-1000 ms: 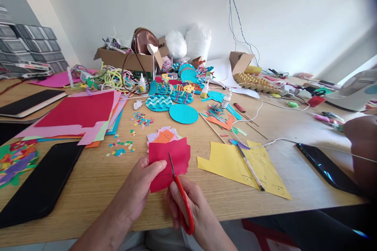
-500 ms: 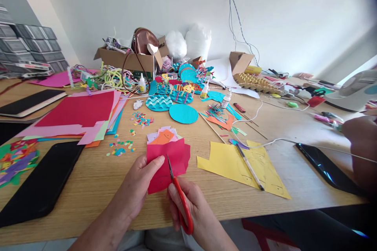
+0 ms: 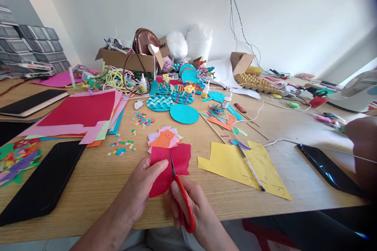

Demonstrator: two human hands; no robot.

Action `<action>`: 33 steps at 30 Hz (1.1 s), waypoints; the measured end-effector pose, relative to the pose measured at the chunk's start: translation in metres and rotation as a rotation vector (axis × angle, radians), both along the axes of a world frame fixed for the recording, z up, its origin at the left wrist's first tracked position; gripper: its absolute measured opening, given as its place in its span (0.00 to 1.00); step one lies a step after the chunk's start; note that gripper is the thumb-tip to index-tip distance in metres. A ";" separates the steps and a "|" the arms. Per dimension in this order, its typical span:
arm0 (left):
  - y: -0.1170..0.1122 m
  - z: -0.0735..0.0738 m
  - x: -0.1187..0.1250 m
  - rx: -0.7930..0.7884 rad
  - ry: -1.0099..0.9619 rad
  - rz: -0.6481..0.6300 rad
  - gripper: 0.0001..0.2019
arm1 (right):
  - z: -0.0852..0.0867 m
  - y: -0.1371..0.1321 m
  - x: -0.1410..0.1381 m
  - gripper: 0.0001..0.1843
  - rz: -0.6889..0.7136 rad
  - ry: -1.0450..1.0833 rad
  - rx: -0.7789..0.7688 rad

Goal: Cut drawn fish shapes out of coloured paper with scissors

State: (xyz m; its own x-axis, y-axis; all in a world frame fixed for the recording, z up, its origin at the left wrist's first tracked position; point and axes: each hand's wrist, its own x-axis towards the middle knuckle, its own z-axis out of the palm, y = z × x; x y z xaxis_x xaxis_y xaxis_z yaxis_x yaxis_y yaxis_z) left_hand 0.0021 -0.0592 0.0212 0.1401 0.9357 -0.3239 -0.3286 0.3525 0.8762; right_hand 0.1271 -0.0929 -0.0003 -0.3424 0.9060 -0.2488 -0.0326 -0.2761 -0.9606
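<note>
My left hand (image 3: 144, 180) pinches a piece of red paper (image 3: 181, 159) with the thumb on top, above the table's front part. Pen marks show on its lower part. My right hand (image 3: 191, 200) grips red-handled scissors (image 3: 186, 206), whose dark blades lie across the middle of the red paper, pointing away from me. Just beyond the paper is a small pile of orange and lilac paper pieces (image 3: 165, 138). To the right, a yellow sheet (image 3: 225, 160) with drawn outlines carries a pen (image 3: 250, 166).
A black phone (image 3: 44, 182) lies at the left, another phone (image 3: 326, 168) at the right beside a co-worker's arm (image 3: 361, 153). Stacked coloured sheets (image 3: 79, 110), a blue oval (image 3: 184, 114), glue bottles (image 3: 226, 100) and a white cable (image 3: 277, 140) spread over the table (image 3: 112, 223).
The red paper has shifted slightly right and down and turned a little, with both hands and the scissors following. More of the orange and lilac pile shows behind it.
</note>
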 end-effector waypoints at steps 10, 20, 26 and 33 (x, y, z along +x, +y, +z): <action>-0.002 0.002 0.002 -0.098 0.014 -0.070 0.08 | 0.001 0.005 0.001 0.27 -0.005 -0.025 0.047; 0.001 -0.003 0.001 -0.112 -0.104 -0.075 0.07 | -0.005 0.012 -0.004 0.28 -0.049 0.031 -0.041; 0.009 -0.010 -0.002 -0.142 -0.131 0.014 0.11 | -0.007 0.019 -0.004 0.26 0.017 0.083 -0.057; 0.016 -0.006 -0.012 -0.223 -0.077 0.021 0.11 | 0.020 0.036 0.044 0.23 -0.028 -0.204 0.131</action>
State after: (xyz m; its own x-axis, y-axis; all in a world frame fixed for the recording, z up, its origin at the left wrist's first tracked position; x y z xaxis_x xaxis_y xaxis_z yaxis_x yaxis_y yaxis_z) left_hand -0.0098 -0.0429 0.0149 0.1538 0.8453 -0.5117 -0.4003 0.5267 0.7498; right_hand 0.1711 -0.0573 0.0196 -0.2712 0.9436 -0.1899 0.1594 -0.1505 -0.9757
